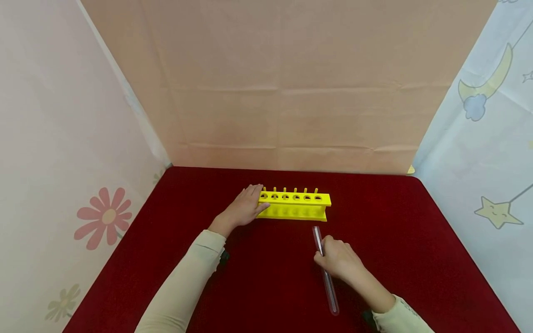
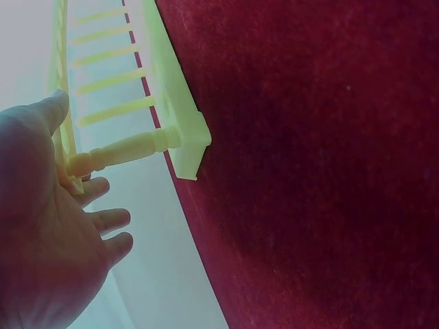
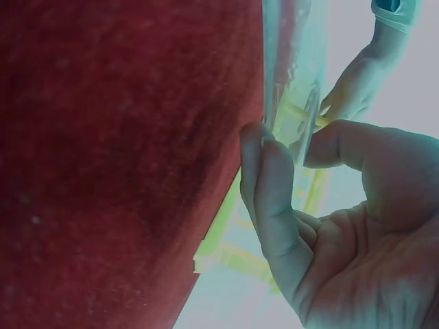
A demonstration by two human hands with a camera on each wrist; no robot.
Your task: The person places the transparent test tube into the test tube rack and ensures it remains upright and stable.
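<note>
A yellow test tube rack (image 1: pixel 293 199) stands on the red cloth, with a row of holes along its top and short pegs behind them. My left hand (image 1: pixel 245 206) grips the rack's left end, its thumb at the front side; in the left wrist view that hand (image 2: pixel 62 219) has the end of the rack's top plate between thumb and fingers. Nearer to me, my right hand (image 1: pixel 339 258) pinches a clear test tube (image 1: pixel 329 289) around its middle. The right wrist view shows thumb and fingertips on the glassy tube (image 3: pixel 295 55), with the rack behind.
Red cloth (image 1: pixel 266 277) covers the table. A tan sheet (image 1: pixel 279 92) hangs behind it, and patterned white sheets stand at the left (image 1: pixel 50 115) and right (image 1: pixel 491 152) sides.
</note>
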